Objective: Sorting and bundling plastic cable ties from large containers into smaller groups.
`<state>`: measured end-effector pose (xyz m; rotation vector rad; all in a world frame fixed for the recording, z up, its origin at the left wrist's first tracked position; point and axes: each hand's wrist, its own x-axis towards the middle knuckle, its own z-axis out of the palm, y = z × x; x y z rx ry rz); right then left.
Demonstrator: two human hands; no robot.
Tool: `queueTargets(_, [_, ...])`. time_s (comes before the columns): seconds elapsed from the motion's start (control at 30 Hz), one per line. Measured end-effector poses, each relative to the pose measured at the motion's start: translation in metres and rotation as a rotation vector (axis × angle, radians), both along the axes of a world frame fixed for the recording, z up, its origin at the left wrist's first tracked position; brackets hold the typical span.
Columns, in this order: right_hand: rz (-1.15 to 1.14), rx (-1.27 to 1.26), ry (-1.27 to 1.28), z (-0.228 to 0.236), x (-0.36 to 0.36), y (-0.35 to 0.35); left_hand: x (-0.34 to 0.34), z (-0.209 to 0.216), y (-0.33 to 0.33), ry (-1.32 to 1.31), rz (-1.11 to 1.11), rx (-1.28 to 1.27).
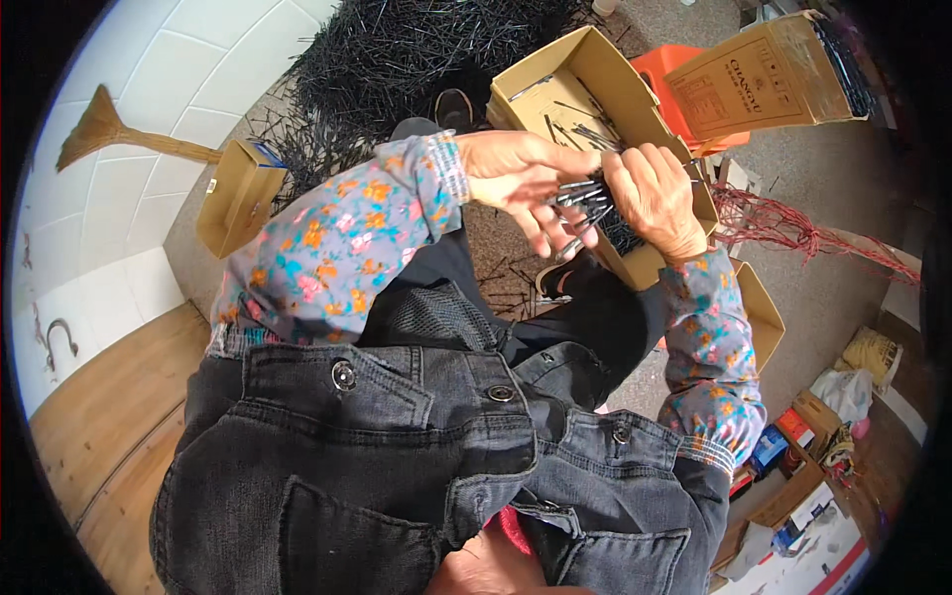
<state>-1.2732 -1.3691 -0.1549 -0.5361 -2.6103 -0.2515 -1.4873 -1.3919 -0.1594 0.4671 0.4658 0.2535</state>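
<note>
Both my hands meet over a long open cardboard box (540,74). My right hand (654,198) is closed, knuckles up, around a bundle of thin black sticks (587,200). Their shiny ends poke out toward my left palm. My left hand (526,174) is turned palm inward, its thumb reaching over the top of the bundle and its partly curled fingers around the protruding ends. Those fingertips are slightly blurred. Inside the box lie a few loose sticks at the far end, and a denser pile of them sits near my right wrist.
A large heap of black sticks (416,59) covers the floor ahead. At the right stand a red-orange bin (669,74), a tilted carton (754,84) and red cord strands (793,223). A small box (238,193) and a broom (99,129) are left, by the tiled wall.
</note>
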Motion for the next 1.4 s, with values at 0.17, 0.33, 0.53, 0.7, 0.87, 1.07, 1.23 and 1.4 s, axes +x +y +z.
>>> queueTargets(0.17, [0.145, 0.007, 0.005, 0.013, 0.002, -0.015, 0.025, 0.004, -0.01, -0.067, -0.285, 0.001])
queueTargets(0.33, [0.038, 0.044, -0.058, 0.007, 0.01, -0.011, 0.03, -0.007, -0.018, -0.047, -0.224, 0.011])
queueTargets(0.53, [-0.197, -0.079, -0.036, -0.027, 0.051, 0.013, 0.016, -0.024, -0.019, -0.03, -0.19, -0.026])
queueTargets(0.7, [-0.687, -0.428, -0.179, -0.061, 0.078, 0.003, 0.01, -0.026, -0.024, -0.088, 0.005, -0.102])
queueTargets(0.87, [-0.651, -1.026, 0.554, -0.058, 0.064, -0.012, 0.015, -0.022, -0.026, -0.069, 0.091, -0.076])
queueTargets(1.07, [-0.158, -1.475, 1.477, -0.026, 0.011, -0.008, 0.021, -0.017, -0.032, -0.019, 0.086, -0.028])
queueTargets(1.23, [-0.081, -1.6, 1.259, -0.017, 0.009, -0.003, 0.027, -0.012, -0.038, 0.042, 0.077, -0.009])
queueTargets(1.4, [-0.197, -1.426, 1.072, -0.02, 0.005, -0.012, 0.027, -0.012, -0.037, 0.009, 0.027, 0.04])
